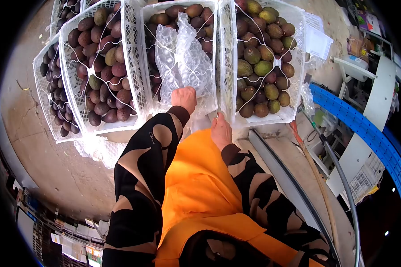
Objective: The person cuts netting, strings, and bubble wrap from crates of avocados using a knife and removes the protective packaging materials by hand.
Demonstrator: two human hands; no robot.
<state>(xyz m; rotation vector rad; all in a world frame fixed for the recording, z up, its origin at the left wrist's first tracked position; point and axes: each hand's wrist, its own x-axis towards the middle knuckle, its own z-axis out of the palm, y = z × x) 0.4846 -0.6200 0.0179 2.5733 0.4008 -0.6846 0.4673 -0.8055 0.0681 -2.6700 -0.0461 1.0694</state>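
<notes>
Orange apron (200, 178) fills the lower centre; above it, the left hand (184, 99) curls at the bubble wrap (189, 58), the right hand (221, 133) beside the middle crate (215, 53), both grips unclear. Cord (91, 71) crosses the fruit (207, 13); centrally, wrap covers only part

"How are the crates set out?"

"Side by side across the upper frame: a middle crate (142, 42), a right crate (300, 66), a left crate (113, 129) and an outer crate (41, 95) at far left. Fruit (160, 18) lies in each."

"Anything on top?"

"Plastic wrap (182, 58) lies over the fruit in the middle one."

"And around them?"

"A basket (318, 42) sits just right of the right crate. Farther right, a curved beam (363, 124) runs down the frame; a pole (317, 178) lies at lower right, left of a hose (343, 178)."
</notes>
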